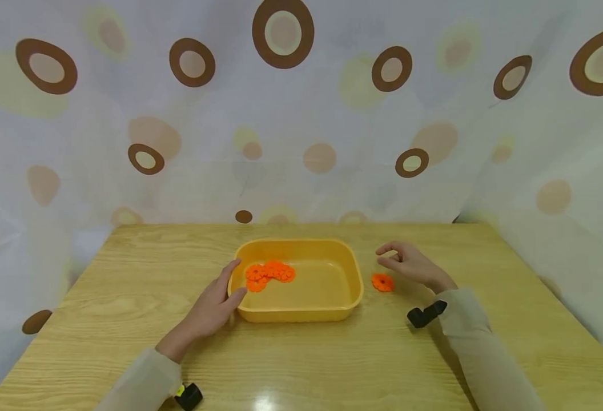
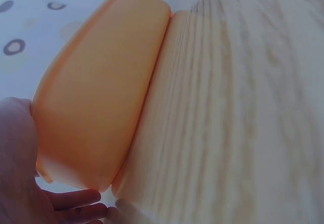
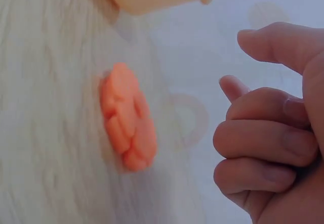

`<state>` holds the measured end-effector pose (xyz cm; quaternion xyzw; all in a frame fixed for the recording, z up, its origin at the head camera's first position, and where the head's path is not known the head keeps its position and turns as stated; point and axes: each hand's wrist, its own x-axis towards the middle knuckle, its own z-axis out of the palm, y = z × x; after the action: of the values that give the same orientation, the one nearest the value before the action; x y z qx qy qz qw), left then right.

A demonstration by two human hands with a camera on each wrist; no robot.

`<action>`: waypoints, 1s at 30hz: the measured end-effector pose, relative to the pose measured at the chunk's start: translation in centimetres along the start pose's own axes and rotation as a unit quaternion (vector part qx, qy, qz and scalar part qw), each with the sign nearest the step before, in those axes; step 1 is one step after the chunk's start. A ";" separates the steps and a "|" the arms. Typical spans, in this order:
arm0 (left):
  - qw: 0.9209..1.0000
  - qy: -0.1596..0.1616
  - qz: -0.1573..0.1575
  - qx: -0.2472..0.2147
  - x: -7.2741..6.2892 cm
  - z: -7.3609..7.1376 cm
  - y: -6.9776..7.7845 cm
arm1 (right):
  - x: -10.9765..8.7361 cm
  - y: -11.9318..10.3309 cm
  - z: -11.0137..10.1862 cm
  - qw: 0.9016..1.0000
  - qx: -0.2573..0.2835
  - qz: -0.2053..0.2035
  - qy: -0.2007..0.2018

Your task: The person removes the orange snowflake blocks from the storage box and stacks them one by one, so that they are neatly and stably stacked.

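A yellow plastic basin (image 1: 301, 314) stands on the table, with several orange flower-shaped discs (image 1: 256, 273) overlapping at its left end. My left hand (image 1: 211, 305) holds the basin's left end, thumb over the rim and fingers along the outside wall. In the left wrist view, its fingers (image 2: 76, 198) lie against the end of the basin (image 2: 101, 92). Right of the basin, an orange flower-shaped piece (image 1: 382, 282) lies on the table. My right hand (image 1: 409, 264) hovers just above and beyond it, holding nothing. Thumb and index finger are apart; the other fingers (image 3: 263, 143) curl inward.
The wooden table (image 1: 301, 365) spreads around the basin on all sides. A pale sheet with brown rings (image 1: 301, 188) hangs behind the table and along both sides. Each wrist wears a small black camera (image 1: 427, 314).
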<state>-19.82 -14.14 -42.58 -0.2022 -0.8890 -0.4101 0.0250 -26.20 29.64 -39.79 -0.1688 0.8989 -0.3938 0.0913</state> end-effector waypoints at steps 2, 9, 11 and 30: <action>1.000 -0.005 -0.007 0.007 -0.1 0.1 -0.1 | -0.2 -0.4 0.3 1.000 0.000 -0.007 0.005; 1.000 0.000 -0.009 0.012 0.0 -0.1 -0.2 | 0.0 -2.2 0.5 0.999 -0.009 -0.046 0.021; 1.000 0.000 -0.009 0.010 0.0 -0.2 -0.3 | 0.1 -2.7 0.6 0.999 -0.004 -0.052 0.016; 1.000 -0.008 -0.013 -0.003 0.2 -0.4 -0.6 | 2.4 -7.2 3.3 0.990 0.026 -0.128 -0.056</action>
<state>-20.27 -14.75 -42.75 -0.1945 -0.8904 -0.4113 0.0118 -25.80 21.94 -36.81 -0.3020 0.8526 -0.4159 0.0947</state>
